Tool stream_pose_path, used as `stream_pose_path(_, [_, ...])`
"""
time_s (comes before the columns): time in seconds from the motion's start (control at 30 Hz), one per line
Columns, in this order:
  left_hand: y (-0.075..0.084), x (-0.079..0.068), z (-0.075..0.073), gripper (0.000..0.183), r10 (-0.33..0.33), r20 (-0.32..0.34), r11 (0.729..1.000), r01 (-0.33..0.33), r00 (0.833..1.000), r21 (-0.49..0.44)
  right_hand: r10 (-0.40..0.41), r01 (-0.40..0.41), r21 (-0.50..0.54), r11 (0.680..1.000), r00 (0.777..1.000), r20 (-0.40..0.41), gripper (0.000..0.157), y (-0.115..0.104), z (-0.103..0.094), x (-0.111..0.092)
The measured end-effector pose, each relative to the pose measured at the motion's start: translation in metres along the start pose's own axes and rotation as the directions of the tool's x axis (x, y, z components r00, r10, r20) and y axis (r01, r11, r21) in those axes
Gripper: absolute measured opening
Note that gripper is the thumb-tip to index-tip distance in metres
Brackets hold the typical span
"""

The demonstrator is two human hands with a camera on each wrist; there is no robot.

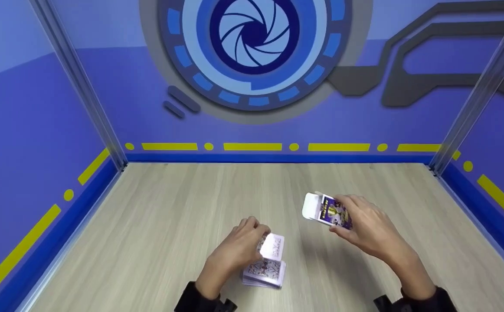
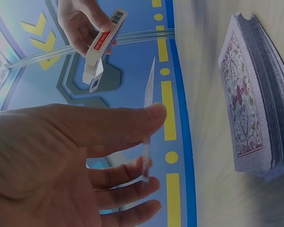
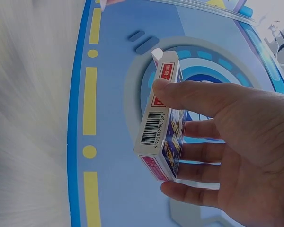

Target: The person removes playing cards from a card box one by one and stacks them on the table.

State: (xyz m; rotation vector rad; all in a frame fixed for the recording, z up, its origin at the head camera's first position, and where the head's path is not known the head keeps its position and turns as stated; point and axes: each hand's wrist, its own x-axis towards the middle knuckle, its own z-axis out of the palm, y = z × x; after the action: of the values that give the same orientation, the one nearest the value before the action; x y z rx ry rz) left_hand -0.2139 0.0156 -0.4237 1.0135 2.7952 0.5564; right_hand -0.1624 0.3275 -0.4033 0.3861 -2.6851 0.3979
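Note:
In the head view my left hand point(image 1: 240, 245) pinches a playing card point(image 1: 273, 245) between thumb and fingers. Seen edge-on in the left wrist view, that card point(image 2: 150, 90) looks thin, perhaps one or a few cards. Just below it on the table lies a stack of playing cards point(image 1: 264, 271), patterned back up and its edges slightly uneven. My right hand point(image 1: 371, 225) grips a card box point(image 1: 335, 212) in the air to the right, its white end flap standing open toward the left. A barcode point(image 3: 153, 127) shows on the box's narrow side in the right wrist view.
The wood-grain table point(image 1: 182, 199) is closed in by a blue back wall point(image 1: 260, 132) and side walls with yellow dashes. Clear or metallic corner posts point(image 1: 80, 82) rise at the back left and back right.

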Motion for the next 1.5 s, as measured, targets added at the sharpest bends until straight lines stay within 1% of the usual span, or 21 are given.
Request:
stream_pose_path(0.17, [0.004,-0.001,0.005,0.059,-0.021,0.073,1.0,0.02,0.997,0.011,0.013,-0.013,0.003,1.0,1.0,0.006,0.069,0.001,-0.001,0.0])
stream_pose_path(0.47, [0.009,0.0,0.017,0.059,-0.048,0.142,0.998,0.043,0.989,0.043,0.03,-0.03,0.011,0.999,0.999,0.028,0.068,-0.001,-0.001,0.001])
stream_pose_path(0.57, [0.009,0.0,0.02,0.055,-0.065,0.16,0.997,0.056,0.985,0.062,0.032,-0.032,0.014,0.999,0.999,0.03,0.068,-0.002,-0.001,0.001])
stream_pose_path(0.7, [0.01,-0.001,0.022,0.052,-0.074,0.183,0.994,0.057,0.98,0.098,0.021,-0.022,0.019,1.0,0.999,0.026,0.067,-0.001,-0.001,0.001])
stream_pose_path(0.8, [0.01,-0.001,0.025,0.052,-0.066,0.188,0.991,0.043,0.98,0.126,0.015,-0.016,0.022,1.0,1.0,0.021,0.067,-0.001,0.0,0.001])
stream_pose_path(0.87, [0.011,-0.001,0.027,0.051,-0.07,0.19,0.99,0.045,0.979,0.132,0.016,-0.016,0.025,1.0,1.0,0.019,0.067,-0.001,0.0,0.0])
stream_pose_path(1.07, [0.012,0.0,0.034,0.036,-0.07,0.189,0.989,0.044,0.98,0.14,0.022,-0.023,0.025,0.999,0.999,0.026,0.067,-0.001,-0.001,0.0])
stream_pose_path(1.13, [0.012,0.0,0.035,0.039,-0.062,0.194,0.989,0.034,0.979,0.142,0.024,-0.024,0.025,0.999,0.999,0.028,0.067,-0.001,-0.001,0.0])
stream_pose_path(1.2, [0.012,0.0,0.035,0.046,-0.058,0.196,0.989,0.03,0.979,0.143,0.022,-0.023,0.025,0.999,0.999,0.026,0.067,-0.001,0.0,0.0])
stream_pose_path(1.3, [0.014,0.002,0.036,0.061,-0.072,0.211,0.99,0.043,0.975,0.137,0.017,-0.017,0.024,1.0,1.0,0.023,0.067,-0.002,0.0,-0.001])
stream_pose_path(1.33, [0.015,0.002,0.036,0.064,-0.078,0.214,0.989,0.048,0.974,0.139,0.015,-0.015,0.023,1.0,1.0,0.023,0.067,-0.002,0.001,0.0])
stream_pose_path(1.43, [0.019,0.004,0.039,0.065,-0.096,0.217,0.986,0.064,0.971,0.152,0.011,-0.011,0.02,1.0,1.0,0.023,0.067,-0.002,0.001,0.0])
stream_pose_path(1.5, [0.02,0.004,0.042,0.062,-0.101,0.207,0.984,0.067,0.973,0.163,0.011,-0.011,0.019,1.0,1.0,0.023,0.067,-0.002,0.001,0.0])
